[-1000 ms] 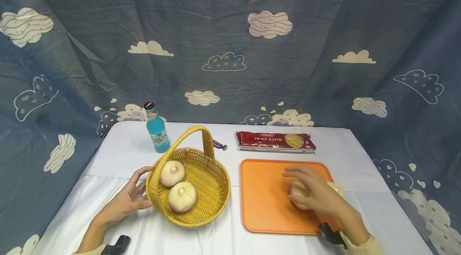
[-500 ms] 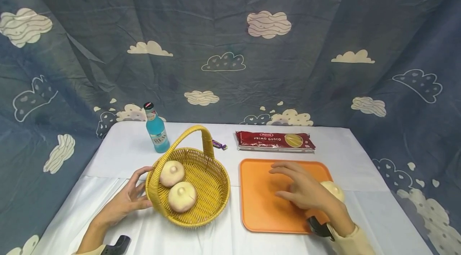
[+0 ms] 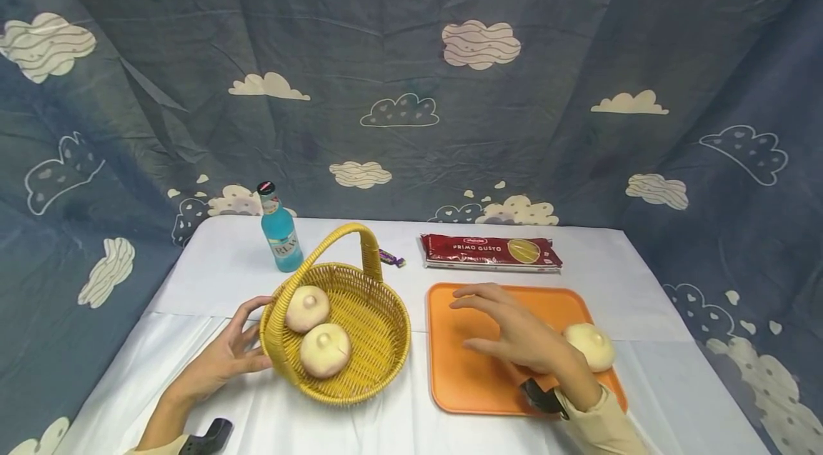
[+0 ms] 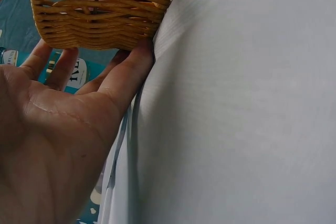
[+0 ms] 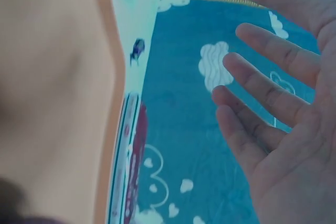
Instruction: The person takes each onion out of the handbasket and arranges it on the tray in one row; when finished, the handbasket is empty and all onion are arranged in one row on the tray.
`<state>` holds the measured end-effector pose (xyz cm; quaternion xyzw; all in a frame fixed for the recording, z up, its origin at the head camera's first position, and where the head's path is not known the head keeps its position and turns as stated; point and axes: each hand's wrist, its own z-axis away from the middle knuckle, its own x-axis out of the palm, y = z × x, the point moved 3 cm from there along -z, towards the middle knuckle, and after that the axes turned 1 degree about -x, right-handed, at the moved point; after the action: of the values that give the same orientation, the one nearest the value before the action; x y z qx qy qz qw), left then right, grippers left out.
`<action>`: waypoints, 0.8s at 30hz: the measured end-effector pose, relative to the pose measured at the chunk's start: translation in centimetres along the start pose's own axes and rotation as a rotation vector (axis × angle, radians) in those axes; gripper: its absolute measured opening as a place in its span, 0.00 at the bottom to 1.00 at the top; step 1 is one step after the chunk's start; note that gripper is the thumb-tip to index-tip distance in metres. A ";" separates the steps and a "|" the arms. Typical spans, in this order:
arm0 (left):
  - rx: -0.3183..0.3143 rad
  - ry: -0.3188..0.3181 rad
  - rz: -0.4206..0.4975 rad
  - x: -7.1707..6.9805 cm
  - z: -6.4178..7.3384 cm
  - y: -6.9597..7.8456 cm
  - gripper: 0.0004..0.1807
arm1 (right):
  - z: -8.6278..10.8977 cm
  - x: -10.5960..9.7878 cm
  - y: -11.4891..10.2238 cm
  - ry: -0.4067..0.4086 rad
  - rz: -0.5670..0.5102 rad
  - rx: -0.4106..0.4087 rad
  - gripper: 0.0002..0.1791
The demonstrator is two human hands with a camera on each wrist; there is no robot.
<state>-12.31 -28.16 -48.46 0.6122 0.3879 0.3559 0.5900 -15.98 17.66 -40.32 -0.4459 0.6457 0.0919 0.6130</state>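
My left hand (image 3: 218,358) touches the left side of a yellow wicker basket (image 3: 376,341) with spread fingers and thumb. In the left wrist view, its fingertips (image 4: 137,53) rest against the weave. Inside the basket lie two round, cream-white, turnip-like vegetables (image 3: 326,351), each with a knob on top and a purplish underside. Over the orange tray (image 3: 450,376), my right hand (image 3: 514,333) has its fingers extended. The right wrist view shows that hand (image 5: 294,103) holding nothing. Another such vegetable (image 3: 590,346) sits at the tray's right edge, partly behind the forearm. The tray beneath the hand is hidden.
A blue bottle (image 3: 281,235) stands behind the basket on the left. A small purple-wrapped candy (image 3: 391,258) lies behind the basket handle. Beyond the tray is a red spaghetti pack (image 3: 491,253). A dark cloud-patterned curtain (image 3: 411,148) hangs at the white table's (image 3: 598,262) back edge.
My right hand has moved left across the tray, away from a vegetable that it covered earlier. More of the vegetable at the right edge shows. My left hand and the basket stay put.
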 end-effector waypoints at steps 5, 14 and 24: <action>-0.003 -0.003 -0.002 -0.1 -0.1 -0.1 0.50 | -1.1 0.3 -0.8 -0.008 -0.018 -0.044 0.28; -0.007 0.006 -0.010 -0.1 0.1 -0.1 0.51 | -3.3 0.8 -2.5 -0.016 -0.030 -0.179 0.27; 0.017 -0.005 0.000 0.0 0.0 -0.1 0.50 | -6.4 1.9 -5.1 -0.115 -0.044 -0.261 0.27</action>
<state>-12.32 -28.13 -48.54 0.6179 0.3896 0.3510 0.5859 -16.73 9.49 -38.26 -0.5300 0.5820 0.1869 0.5877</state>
